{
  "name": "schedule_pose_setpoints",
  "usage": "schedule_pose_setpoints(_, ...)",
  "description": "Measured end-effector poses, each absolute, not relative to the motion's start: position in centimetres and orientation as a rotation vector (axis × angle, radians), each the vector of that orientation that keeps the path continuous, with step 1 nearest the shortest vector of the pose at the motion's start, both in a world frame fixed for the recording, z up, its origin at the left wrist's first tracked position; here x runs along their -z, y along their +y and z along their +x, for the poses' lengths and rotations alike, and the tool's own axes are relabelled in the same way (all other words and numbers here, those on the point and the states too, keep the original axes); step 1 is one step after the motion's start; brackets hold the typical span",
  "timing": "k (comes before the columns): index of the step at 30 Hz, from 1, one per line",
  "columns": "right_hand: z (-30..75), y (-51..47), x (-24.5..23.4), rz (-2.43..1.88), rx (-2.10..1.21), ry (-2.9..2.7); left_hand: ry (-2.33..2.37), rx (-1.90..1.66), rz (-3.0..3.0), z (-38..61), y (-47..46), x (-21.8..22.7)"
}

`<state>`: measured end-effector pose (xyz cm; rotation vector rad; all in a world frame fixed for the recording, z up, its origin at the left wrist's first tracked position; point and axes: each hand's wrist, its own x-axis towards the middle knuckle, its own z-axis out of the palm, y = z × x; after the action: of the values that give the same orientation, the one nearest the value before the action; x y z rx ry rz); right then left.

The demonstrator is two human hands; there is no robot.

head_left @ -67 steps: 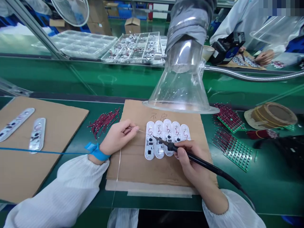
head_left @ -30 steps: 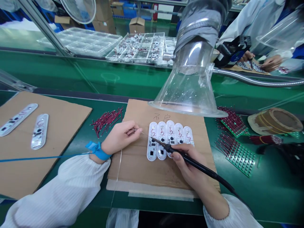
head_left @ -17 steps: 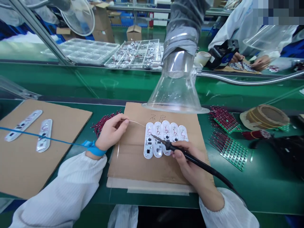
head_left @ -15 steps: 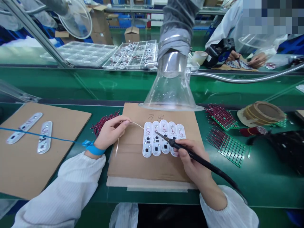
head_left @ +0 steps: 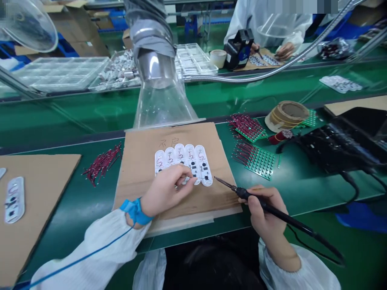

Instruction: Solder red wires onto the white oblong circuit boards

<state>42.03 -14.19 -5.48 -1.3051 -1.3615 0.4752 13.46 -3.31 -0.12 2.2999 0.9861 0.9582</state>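
My left hand [head_left: 167, 187], with a blue wrist strap [head_left: 136, 211], is over the row of white, round-ended circuit boards [head_left: 200, 159] and hides the lower parts of some. Thumb and forefinger pinch a thin solder wire [head_left: 200, 178], whose end reaches the rightmost board. In my right hand [head_left: 266, 205] is a black soldering iron [head_left: 243, 193], gripped like a pen. Its tip points left, just beside that rightmost board and apart from it. The boards lie side by side on a cardboard sheet [head_left: 133, 181] and bear red markings or wires.
Red wires [head_left: 102, 163] lie left of the cardboard. Green perforated boards [head_left: 261, 163] with red wires are on the right, near a tape roll [head_left: 286, 114] and a black device [head_left: 335, 141]. A clear fume hood [head_left: 163, 102] hangs behind. Across the bench a co-worker's hands [head_left: 284, 50] handle similar boards.
My left hand has moved right over the boards with the solder wire. The iron's tip has left the middle boards and shifted right. The whole view has turned rightward.
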Motion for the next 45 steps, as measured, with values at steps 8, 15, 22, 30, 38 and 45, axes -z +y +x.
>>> schedule_pose_setpoints(8, 42.0, -14.3, 5.4, -1.334, -0.523, -1.375, 1.07, -0.923, 2.215, 14.5, -3.7, 1.7)
schedule_pose_setpoints(15, 41.9, -14.1, 4.9, -1.345, -0.573, -1.429, 1.032, -0.941, 2.251, 14.4, -3.6, 1.6)
schedule_pose_setpoints(22, 42.0, -14.0, 4.9, -1.321, -0.578, -1.443, 1.018, -0.949, 2.26, 14.4, -3.7, 1.7)
schedule_pose_setpoints(30, 42.0, -14.2, 5.0, -1.296, -0.594, -1.423, 0.99, -0.957, 2.291, 14.5, -3.7, 1.6)
schedule_pose_setpoints(38, 42.2, -14.2, 5.4, -1.273, -0.625, -1.452, 0.987, -0.956, 2.313, 14.4, -3.7, 1.7)
schedule_pose_setpoints(45, 42.2, -14.0, 5.2, -1.271, -0.639, -1.493, 0.98, -0.944, 2.325, 14.4, -3.7, 1.7)
